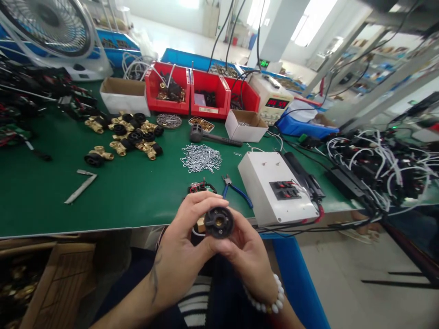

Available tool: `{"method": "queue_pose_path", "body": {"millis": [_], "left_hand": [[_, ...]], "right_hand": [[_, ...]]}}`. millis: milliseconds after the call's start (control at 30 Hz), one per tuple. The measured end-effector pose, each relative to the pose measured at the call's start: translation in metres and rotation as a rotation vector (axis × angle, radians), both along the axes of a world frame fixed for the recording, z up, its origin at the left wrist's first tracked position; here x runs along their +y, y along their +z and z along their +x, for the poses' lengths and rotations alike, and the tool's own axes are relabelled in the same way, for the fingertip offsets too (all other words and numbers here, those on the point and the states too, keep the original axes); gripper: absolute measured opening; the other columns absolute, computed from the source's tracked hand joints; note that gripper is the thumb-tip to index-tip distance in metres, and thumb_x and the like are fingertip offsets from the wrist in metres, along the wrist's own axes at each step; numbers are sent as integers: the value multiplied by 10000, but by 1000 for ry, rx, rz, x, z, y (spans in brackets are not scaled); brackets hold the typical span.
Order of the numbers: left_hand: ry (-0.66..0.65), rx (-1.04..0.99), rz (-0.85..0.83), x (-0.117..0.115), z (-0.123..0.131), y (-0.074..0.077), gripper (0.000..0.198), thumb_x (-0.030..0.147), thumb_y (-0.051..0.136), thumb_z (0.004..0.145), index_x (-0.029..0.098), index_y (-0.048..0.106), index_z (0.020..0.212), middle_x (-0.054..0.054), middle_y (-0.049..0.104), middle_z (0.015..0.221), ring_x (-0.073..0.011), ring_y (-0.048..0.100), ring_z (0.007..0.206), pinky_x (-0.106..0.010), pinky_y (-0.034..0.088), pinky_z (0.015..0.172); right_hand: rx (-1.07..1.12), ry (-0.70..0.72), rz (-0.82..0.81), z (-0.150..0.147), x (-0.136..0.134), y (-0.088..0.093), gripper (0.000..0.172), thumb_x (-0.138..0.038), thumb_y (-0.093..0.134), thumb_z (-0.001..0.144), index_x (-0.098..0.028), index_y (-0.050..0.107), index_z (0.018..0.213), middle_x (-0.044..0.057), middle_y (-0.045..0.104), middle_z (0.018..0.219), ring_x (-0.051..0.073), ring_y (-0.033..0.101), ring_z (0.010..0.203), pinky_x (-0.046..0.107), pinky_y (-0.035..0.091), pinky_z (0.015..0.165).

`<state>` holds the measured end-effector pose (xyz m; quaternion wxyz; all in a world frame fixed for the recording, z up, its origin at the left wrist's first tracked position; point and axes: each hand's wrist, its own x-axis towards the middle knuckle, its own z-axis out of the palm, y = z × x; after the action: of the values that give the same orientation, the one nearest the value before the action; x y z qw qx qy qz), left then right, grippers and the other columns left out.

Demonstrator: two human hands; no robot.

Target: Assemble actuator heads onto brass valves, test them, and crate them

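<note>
1 round black part [219, 223] sits between 2 hands at the near edge of the bench [44, 201]. The left hand [181, 230] pinches it from the left, the right hand [252, 249] from the right, each grip closed on it. Beyond lie 1 pair of blue-handled pliers [240, 191], 1 pile of wire clips [201, 158], 1 black mallet [216, 137], 3 red bins [168, 106] and 2 white cartons [125, 98].

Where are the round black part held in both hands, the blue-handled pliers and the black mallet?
Round black part [219, 222]: head view, centre of its end face.
Blue-handled pliers [227, 182]: head view, metal near the pivot.
Black mallet [221, 139]: head view, middle of the handle.
</note>
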<state>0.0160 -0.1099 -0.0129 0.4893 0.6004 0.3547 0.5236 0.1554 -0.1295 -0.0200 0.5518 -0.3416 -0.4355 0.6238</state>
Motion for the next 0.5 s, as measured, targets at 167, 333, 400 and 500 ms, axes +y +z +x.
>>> {"method": "queue_pose_path", "body": {"millis": [167,333,400,500], "left_hand": [[-59,63,19,-4,-2,2,412,329,693,876,382,569,1265,42,528,1340,-142,433,1323,-200,323,1116],[-113,63,25,-5,-3,3,450,358,686,879,358,552,1309,8,514,1369,-179,434,1330,-255,344,1130],[-85,2,22,-4,-5,7,398,399,653,896,332,578,1281,-13,520,1359,-203,439,1328,-293,363,1131],[18,-201,-28,-10,-18,18,262,448,511,967,287,638,1131,-38,591,1223,-214,539,1215,-361,458,1061]], "right_hand": [[127,-11,-10,-1,0,-11,378,-292,798,787,-327,695,1149,-19,707,965,93,677,795,197,537,798],[126,-26,-6,3,-1,-12,360,-251,772,817,-323,690,1161,-23,721,1012,91,692,876,179,530,853],[142,-2,2,4,-1,-10,354,-241,760,830,-325,685,1166,-23,726,1082,92,693,944,165,526,869],[180,11,14,4,1,-7,358,-206,747,840,-330,679,1170,-18,693,1240,99,690,1018,170,532,895]]}}
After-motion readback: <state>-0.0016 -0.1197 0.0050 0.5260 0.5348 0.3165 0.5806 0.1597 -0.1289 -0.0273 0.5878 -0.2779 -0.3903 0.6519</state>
